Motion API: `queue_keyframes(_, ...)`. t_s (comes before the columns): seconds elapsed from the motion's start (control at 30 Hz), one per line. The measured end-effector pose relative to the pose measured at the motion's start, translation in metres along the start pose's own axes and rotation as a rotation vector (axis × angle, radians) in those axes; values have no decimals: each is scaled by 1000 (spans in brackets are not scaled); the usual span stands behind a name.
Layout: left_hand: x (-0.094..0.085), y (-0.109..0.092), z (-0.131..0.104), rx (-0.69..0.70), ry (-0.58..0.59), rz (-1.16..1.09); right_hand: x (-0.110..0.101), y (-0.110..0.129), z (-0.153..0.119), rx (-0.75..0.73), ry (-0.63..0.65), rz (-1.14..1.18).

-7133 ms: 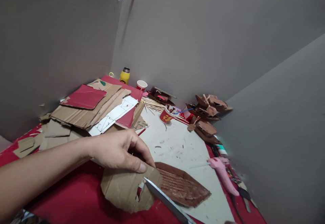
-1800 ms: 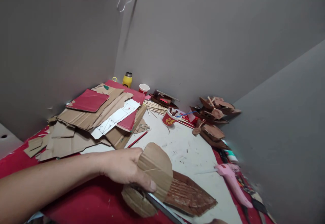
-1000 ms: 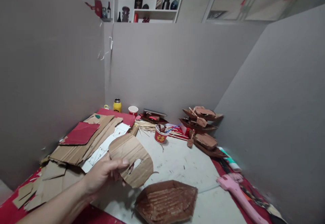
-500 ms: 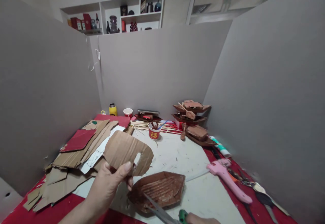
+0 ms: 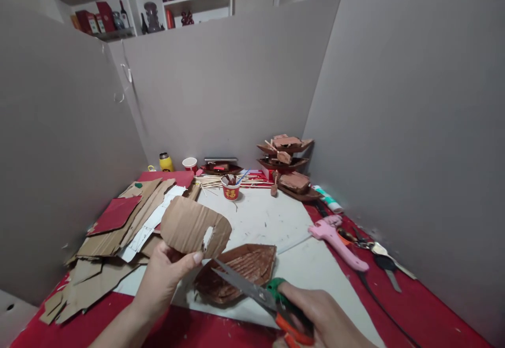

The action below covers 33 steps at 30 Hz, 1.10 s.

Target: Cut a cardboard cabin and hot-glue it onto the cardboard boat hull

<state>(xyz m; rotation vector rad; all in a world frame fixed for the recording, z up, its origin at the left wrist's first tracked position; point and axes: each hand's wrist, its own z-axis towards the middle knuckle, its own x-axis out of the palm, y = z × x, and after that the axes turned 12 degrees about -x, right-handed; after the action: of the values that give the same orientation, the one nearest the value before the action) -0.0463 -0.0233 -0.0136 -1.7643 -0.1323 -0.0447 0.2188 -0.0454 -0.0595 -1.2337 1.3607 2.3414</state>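
A rounded piece of brown cardboard with a torn, whitish patch near its right end is pinched in my left hand, thumb in front. My right hand grips scissors with green and orange handles. Their blades are slightly parted and point up-left, the tips close to the cardboard's lower right edge. Beneath the blades a brown boat hull with ridged lines inside rests on the white sheet; the scissors hide part of it.
Cardboard scraps pile up at the left. Behind are a red cup with brushes, thin sticks, a yellow bottle and stacked brown boats. A pink glue gun and tools lie at the right. Grey panels enclose the table.
My right hand has come further into view from the bottom edge, bringing the scissors up closer to the cardboard. The whole scene has shifted up and slightly left in the view.
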Motion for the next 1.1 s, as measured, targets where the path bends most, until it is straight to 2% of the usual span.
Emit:
queue_keyframes(0.1, 2, 4, -1, 13, 21, 39, -2, 0, -1, 7, 18, 21)
queue_keyframes(0.43, 13, 4, -5, 52, -107, 118, -5, 0, -6, -53, -18, -279)
queue_keyframes(0.77, 8, 11, -6, 79, -72, 243, -4, -7, -7, -77, -19, -565)
queue_keyframes(0.97, 3, 10, -5, 104, -41, 225, -9, 1, -4, -130, -47, -670)
queue_keyframes(1.1, 7, 10, -8, 123, -73, 221, -18, 8, -3, -135, -57, -726)
